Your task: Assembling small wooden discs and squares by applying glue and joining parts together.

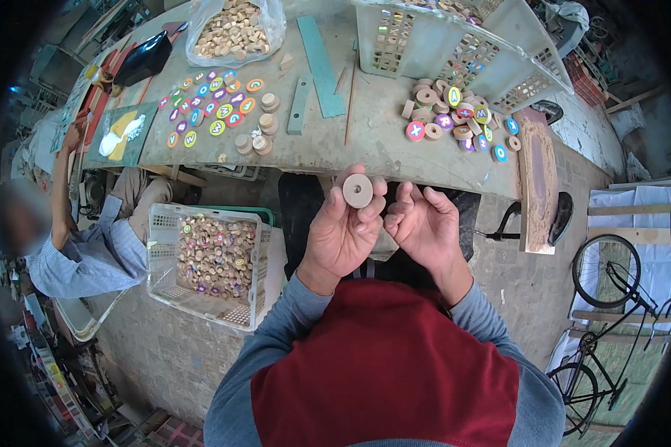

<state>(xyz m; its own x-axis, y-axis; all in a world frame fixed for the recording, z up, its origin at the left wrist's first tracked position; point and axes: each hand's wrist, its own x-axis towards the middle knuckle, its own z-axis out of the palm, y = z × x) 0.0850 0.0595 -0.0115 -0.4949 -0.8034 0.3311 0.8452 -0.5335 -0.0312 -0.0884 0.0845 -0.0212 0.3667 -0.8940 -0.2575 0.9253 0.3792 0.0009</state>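
My left hand (343, 237) is closed around a round wooden disc (366, 198) with a small hole in its middle, its flat face turned up. Close beside it on the right, my right hand (431, 229) has its fingers loosely curled and its thumb apart, and I see nothing in it. Both hands are just in front of the table's near edge. Beyond them on the right lies a pile of wooden discs (426, 97), some with colourful lettered faces. Rows of colourful lettered discs (224, 111) lie on the left, beside short stacks of plain discs (269, 124).
A plastic crate (455, 46) and a bag of wooden pieces (235, 33) stand on the table (313, 149). Another crate (255, 277), full of discs, is at lower left. A person (101, 257) sits on the left. A wooden board (537, 186) juts out at right, near a bicycle (589, 340).
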